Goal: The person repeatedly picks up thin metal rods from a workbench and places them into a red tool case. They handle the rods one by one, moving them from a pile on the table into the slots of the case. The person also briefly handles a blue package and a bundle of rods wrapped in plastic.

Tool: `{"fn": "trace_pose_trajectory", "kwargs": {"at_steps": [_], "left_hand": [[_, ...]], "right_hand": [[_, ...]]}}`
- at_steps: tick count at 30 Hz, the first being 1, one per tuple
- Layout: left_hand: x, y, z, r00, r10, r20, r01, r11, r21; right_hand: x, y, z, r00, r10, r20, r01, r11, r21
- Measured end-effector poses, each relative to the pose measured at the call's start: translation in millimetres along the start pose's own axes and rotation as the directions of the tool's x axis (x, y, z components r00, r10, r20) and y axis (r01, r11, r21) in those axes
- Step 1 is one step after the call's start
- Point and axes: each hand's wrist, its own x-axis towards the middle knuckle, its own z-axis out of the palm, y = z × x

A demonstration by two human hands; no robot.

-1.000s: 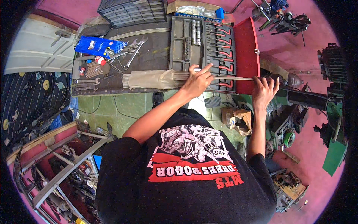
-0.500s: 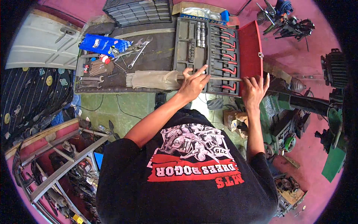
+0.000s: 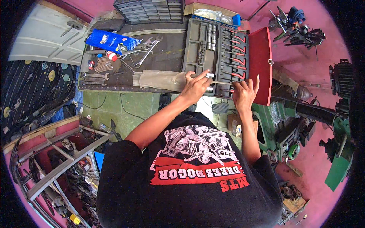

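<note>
On the worktop (image 3: 167, 57), left of the toolbox (image 3: 260, 66), best steady the bundle (image 3: 161, 80) with left hand (image 3: 194, 89) gripping its end; with right hand (image 3: 244, 94) pinching the rod (image 3: 222, 82) above the toolbox, guide straight and level.

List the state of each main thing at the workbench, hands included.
Wrapped rods, paper-covered, left ends bare
Single rod, jutting out rightward
Left hand, closed over the wrapped rods' right end
Right hand, pinching the single rod
Tool case, open
Cardboard box, open
Drawer cabinet, drawers apparently shut
Long wrench, lying flat
Blue pouch, lying flat, opening unclear
</note>
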Motion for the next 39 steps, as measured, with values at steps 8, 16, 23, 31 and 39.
{"fn": "trace_pose_trajectory", "kwargs": {"at_steps": [8,16,23,31,39], "left_hand": [[-7,-8,-5,0.998,-0.015,0.059,0.013,0.999,0.037],[-16,-19,-9,0.998,-0.014,0.068,0.01,0.998,0.058],[-18,-23,-7,0.999,-0.002,0.034,0.001,1.0,0.028],[-22,-34,-9,0.998,-0.003,0.068,0.001,1.0,0.026],[-22,-41,-11,0.995,-0.034,0.092,0.031,0.999,0.03]], "right_hand": [[1,-23,23,1.0,-0.019,-0.011,0.02,0.995,0.096],[10,-52,30,1.0,-0.022,0.013,0.02,0.993,0.118],[11,-75,48,0.999,-0.024,0.024,0.019,0.984,0.178],[13,-86,53,0.998,-0.033,0.049,0.024,0.984,0.175],[13,-94,58,0.994,-0.007,0.105,-0.008,0.99,0.141]]}}
